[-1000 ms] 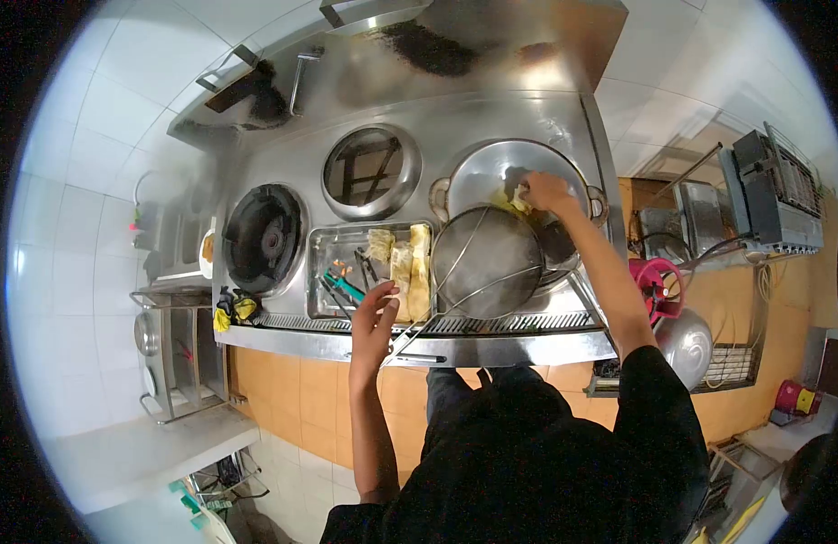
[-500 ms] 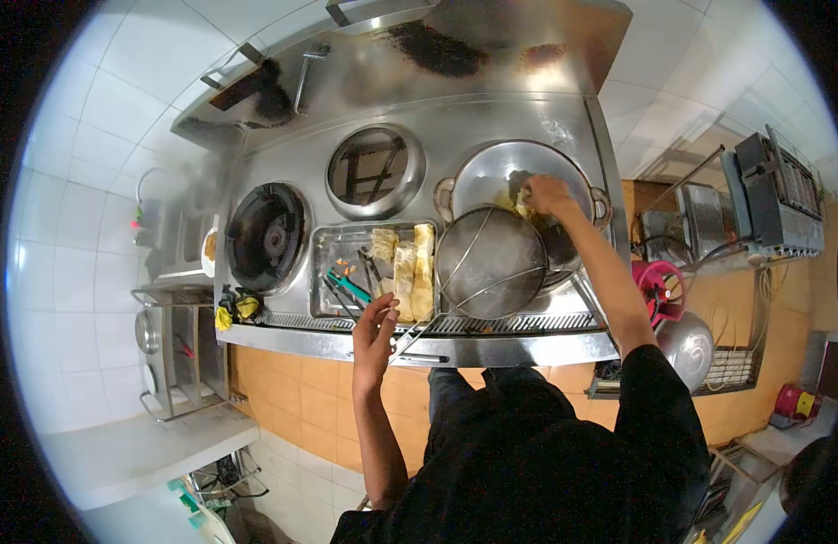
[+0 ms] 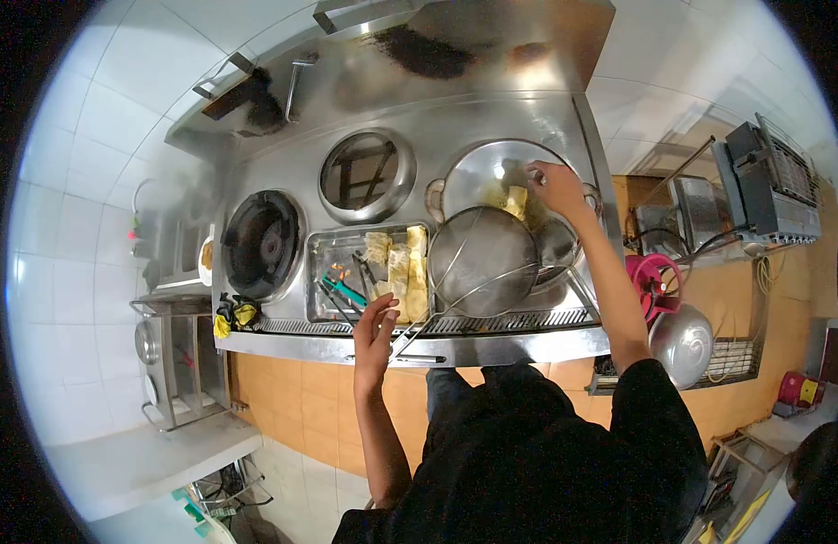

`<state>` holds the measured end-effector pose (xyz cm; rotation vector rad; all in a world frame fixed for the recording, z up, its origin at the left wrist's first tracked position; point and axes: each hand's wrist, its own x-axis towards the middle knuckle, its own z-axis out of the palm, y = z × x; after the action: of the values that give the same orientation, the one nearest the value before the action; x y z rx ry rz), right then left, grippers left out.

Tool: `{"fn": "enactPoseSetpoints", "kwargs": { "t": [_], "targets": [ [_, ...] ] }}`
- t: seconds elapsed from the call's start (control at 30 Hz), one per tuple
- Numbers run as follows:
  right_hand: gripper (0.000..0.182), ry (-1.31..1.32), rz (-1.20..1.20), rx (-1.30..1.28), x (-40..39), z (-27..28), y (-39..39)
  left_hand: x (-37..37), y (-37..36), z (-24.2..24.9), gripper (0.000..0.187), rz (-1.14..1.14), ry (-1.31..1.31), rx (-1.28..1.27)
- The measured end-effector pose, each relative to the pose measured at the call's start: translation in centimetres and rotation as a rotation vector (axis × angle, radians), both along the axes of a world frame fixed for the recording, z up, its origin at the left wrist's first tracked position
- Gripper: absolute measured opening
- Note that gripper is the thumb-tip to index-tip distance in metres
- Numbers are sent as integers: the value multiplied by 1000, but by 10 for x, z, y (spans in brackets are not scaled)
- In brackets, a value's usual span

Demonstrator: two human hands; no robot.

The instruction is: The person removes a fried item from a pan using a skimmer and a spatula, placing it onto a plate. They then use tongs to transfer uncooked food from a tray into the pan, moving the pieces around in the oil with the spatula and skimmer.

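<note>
Above the wide two-handled wok is my right hand, its fingers bent and apart, with nothing visible in them. Below and left of those fingers, a yellowish food block sits in the wok. A round mesh strainer rests across the wok's near left side, its long handle pointing toward me. My left hand hovers by the tray's front edge, close to the strainer handle, fingers loosely spread. In the metal tray lie several pale yellow blocks and green-handled tongs.
A black burner is at the stove's left, and a ring-shaped burner is behind the tray. A yellow and black cloth lies at the front left corner. A pink item and a metal bowl stand right of the stove.
My right hand has lifted up and away from the yellowish block, which now shows clear of the fingers in the wok. My left hand has barely moved. The view has shifted slightly.
</note>
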<state>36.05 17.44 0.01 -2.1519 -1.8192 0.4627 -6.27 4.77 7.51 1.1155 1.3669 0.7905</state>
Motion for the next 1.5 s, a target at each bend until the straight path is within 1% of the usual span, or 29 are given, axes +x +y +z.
{"fn": "enactPoseSetpoints", "kwargs": {
  "t": [0.07, 0.17, 0.27, 0.3, 0.37, 0.4, 0.47, 0.5, 0.57, 0.6, 0.63, 0.67, 0.7, 0.73, 0.8, 0.83, 0.9, 0.93, 1.0, 1.03, 1.1, 1.13, 1.2, 1.27, 1.33, 1.37, 1.4, 1.43, 1.5],
  "targets": [
    [26, 128, -108, 137, 0, 17, -22, 4, 2, 2, 36, -9, 14, 8],
    [24, 167, -171, 189, 4, 27, -53, 13, 4, 6, 35, -27, 27, 26],
    [24, 120, -209, 272, 4, 23, -88, 20, 9, 4, 34, -80, 27, 70],
    [24, 117, -210, 278, 1, 26, -101, 22, 11, 2, 34, -119, 29, 98],
    [26, 220, -316, 142, -6, 32, -125, 26, 14, -11, 33, -118, 17, 131],
    [26, 217, -315, 147, -9, 31, -137, 27, 16, -18, 32, -116, 8, 159],
    [27, 265, -404, 64, -15, 25, -159, 27, 17, -26, 30, -134, 10, 187],
    [27, 261, -406, 72, -18, 19, -171, 28, 19, -32, 29, -154, 15, 213],
    [25, 284, -418, 171, -24, 2, -192, 28, 23, -49, 27, -169, -7, 214],
    [25, 281, -418, 175, -26, -11, -201, 30, 23, -50, 25, -181, -23, 209],
    [24, 365, -398, 293, -28, -23, -210, 33, 23, -51, 23, -172, 38, 218],
    [23, 449, -378, 411, -32, -24, -218, 39, 21, -47, 23, -174, 35, 221],
    [22, 454, -438, 319, -35, -24, -226, 45, 18, -44, 23, -178, 2, 200],
    [22, 451, -440, 322, -37, -24, -235, 49, 17, -42, 24, -181, -30, 180],
    [23, 391, -534, 196, -43, -11, -247, 56, 21, -50, 22, -166, -45, 175],
    [23, 391, -575, 263, -43, -22, -253, 59, 22, -53, 22, -191, 9, 198],
    [23, 399, -592, 304, -42, -25, -263, 66, 22, -46, 22, -228, 127, 258],
    [22, 406, -610, 335, -40, -26, -268, 68, 22, -48, 22, -230, 124, 263],
    [20, 382, -593, 336, -33, -31, -279, 73, 24, -61, 21, -249, 17, 184],
    [18, 412, -589, 374, -29, -41, -283, 78, 24, -67, 21, -252, 14, 185],
    [17, 441, -588, 415, -29, -42, -289, 88, 22, -71, 21, -205, -231, 240],
    [16, 404, -600, 399, -27, -42, -293, 89, 21, -71, 21, -208, -233, 241],
    [15, 365, -615, 387, -28, -30, -298, 91, 20, -60, 19, -224, -200, 216],
    [22, 242, -632, 268, -29, -18, -307, 90, 19, -59, 19, -229, -196, 222],
    [25, 186, -605, 256, -20, -35, -317, 86, 19, -57, 18, -225, -191, 227],
    [30, 134, -575, 243, -20, -36, -319, 83, 21, -54, 17, -247, -112, 221],
    [30, 134, -572, 241, -21, -37, -322, 81, 21, -52, 15, -267, -33, 215],
    [31, 104, -552, 244, -21, -37, -325, 79, 20, -51, 15, -264, -33, 213],
    [33, 73, -530, 245, -26, -34, -328, 77, 19, -51, 12, -191, -2, 226]
  ]
}}
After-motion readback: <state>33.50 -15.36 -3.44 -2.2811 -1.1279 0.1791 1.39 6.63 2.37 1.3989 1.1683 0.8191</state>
